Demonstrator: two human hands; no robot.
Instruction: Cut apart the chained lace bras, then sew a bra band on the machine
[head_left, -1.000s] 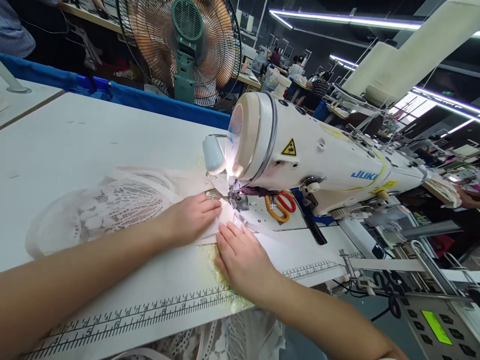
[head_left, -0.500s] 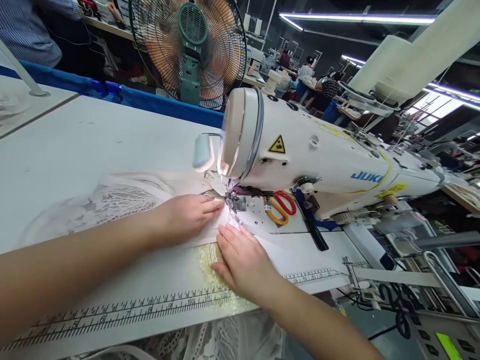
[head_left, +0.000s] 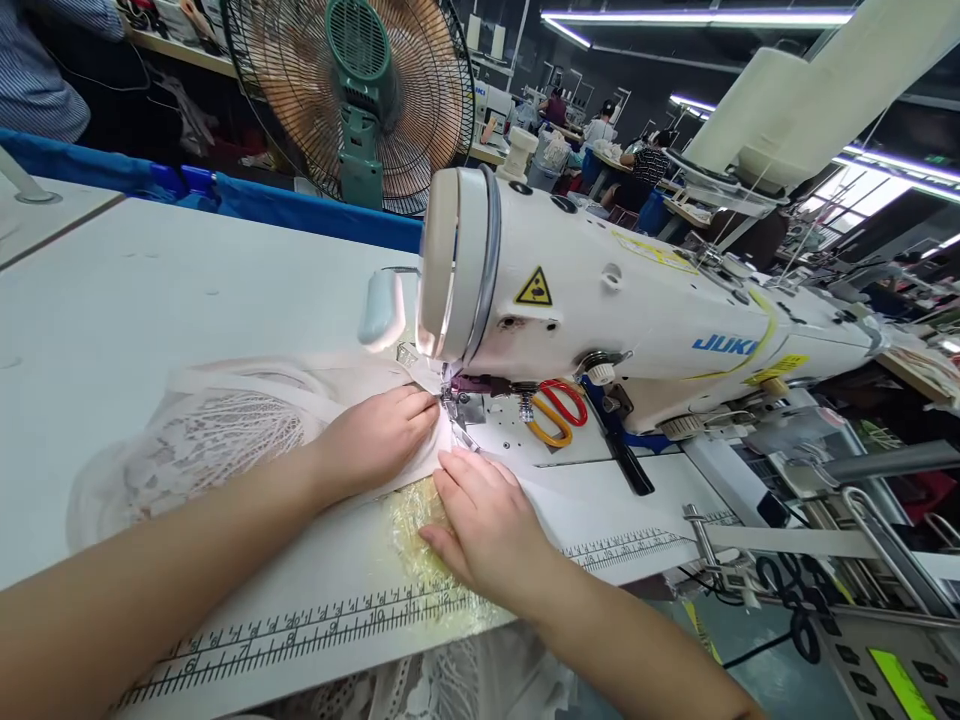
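My left hand [head_left: 379,437] lies palm down on a white lace fabric [head_left: 217,440], fingers together, fingertips right at the presser foot [head_left: 459,408] of the white sewing machine [head_left: 600,310]. Just in front of it my right hand [head_left: 484,520] rests flat on the cloth's near edge, fingers stretched toward the needle. The fabric runs left across the white table [head_left: 150,290] and hangs off the front edge.
Orange-and-red scissors [head_left: 555,410] lie on the machine bed behind the needle. A printed ruler strip [head_left: 300,625] runs along the table's front. A green fan [head_left: 349,95] stands behind the table. A control panel [head_left: 892,670] sits low right. Other workers sit far back.
The view has shifted slightly; both hands stay pressed on the fabric at the presser foot, the lace bunching a little closer on the left.
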